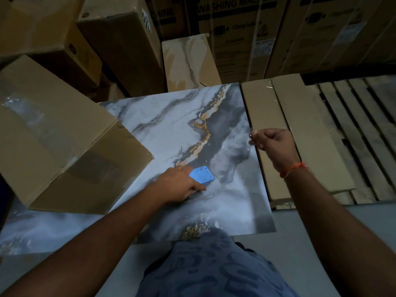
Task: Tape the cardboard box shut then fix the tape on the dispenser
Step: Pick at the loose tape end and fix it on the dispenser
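A brown cardboard box (53,142) stands at the left on a marble-patterned slab (171,125). Clear tape shines along its top and side. A small blue object (202,175), perhaps the tape dispenser, lies on the slab near the middle. My left hand (180,185) rests on the slab and grips the blue object's left side. My right hand (274,144) hovers above the slab's right edge with its fingers pinched on what looks like a clear strip of tape (251,138), which is hard to make out.
Flat cardboard packs (300,136) lie to the right of the slab, beside a slatted wooden pallet (364,125). Tall cartons, one marked washing machine (235,28), stand at the back. A second marble slab (188,63) leans there. Grey floor lies near my legs.
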### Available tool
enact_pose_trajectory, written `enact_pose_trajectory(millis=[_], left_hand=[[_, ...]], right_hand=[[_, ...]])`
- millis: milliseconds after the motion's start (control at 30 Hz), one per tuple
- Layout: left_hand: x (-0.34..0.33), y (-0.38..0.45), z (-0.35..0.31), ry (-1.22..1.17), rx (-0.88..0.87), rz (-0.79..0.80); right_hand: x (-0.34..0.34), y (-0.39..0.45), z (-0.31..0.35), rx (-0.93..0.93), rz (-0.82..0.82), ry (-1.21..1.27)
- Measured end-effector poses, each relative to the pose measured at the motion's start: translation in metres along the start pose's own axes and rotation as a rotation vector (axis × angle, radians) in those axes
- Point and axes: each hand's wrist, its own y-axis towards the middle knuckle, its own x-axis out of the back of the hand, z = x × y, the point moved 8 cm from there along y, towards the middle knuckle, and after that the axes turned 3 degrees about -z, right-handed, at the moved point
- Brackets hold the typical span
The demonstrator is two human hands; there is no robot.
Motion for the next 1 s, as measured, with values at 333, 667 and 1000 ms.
enact_pose_trajectory(millis=[333, 667, 1000], left_hand=[[0.018, 0.039, -0.006, -0.459, 0.072, -0.119], [0.005, 0.066, 0.042, -1.044, 0.310, -0.171], [-0.016, 0.068, 0.053, -1.437, 0.383, -0.143]], right_hand=[[-0.021, -0.002, 0.043, 0.195, 0.007, -0.316], [-0.062, -0.029, 0.058, 0.284, 0.012, -0.628], [-0.096, -0.082, 0.073, 0.346, -0.115, -0.768]])
